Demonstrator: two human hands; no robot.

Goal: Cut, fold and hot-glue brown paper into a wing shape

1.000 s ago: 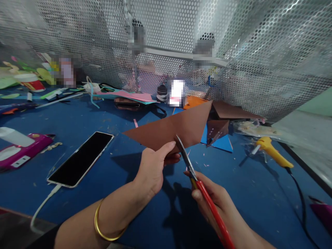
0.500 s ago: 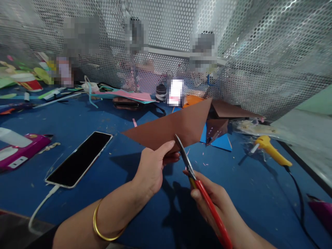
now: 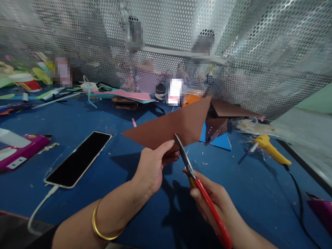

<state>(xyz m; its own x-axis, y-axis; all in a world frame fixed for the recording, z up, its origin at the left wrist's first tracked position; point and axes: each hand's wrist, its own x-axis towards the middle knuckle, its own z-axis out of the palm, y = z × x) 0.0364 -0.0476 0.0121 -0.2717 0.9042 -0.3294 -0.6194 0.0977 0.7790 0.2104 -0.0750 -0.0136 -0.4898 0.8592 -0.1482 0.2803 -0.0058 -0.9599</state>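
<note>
— Scissors [image 3: 199, 188] sit where they were half a second ago, do they?

— Nearly. The red-handled pair is clenched in the right hand [image 3: 216, 204], blades angled up and left, their tips just entering the lower edge of the brown paper [image 3: 176, 126]. Over the last second the tips have crept only slightly into the sheet; the cut looks barely begun, as far as I can judge.

— And the other hand?

— The left hand [image 3: 153, 169] pinches the folded brown paper at its bottom edge, thumb on top, fingers beneath, holding it up off the desk [image 3: 129, 207]. Its grip has not shifted. The sheet has drifted a touch left and up, no more.

— So what has actually changed?

— Little: hands and paper stay put, and the view has tilted slightly, so the phone [image 3: 79, 159] and its cable sit a bit lower left in the picture.

— What lies around them?

— A blue sheet [image 3: 220, 141] with a smaller brown folded piece [image 3: 216, 127] lies beyond the paper. A yellow glue gun [image 3: 271, 150] rests to the right, well apart from the hands. A pink case [image 3: 22, 150] lies at far left, with coloured paper scraps along the perforated metal screen [image 3: 259, 52].
</note>
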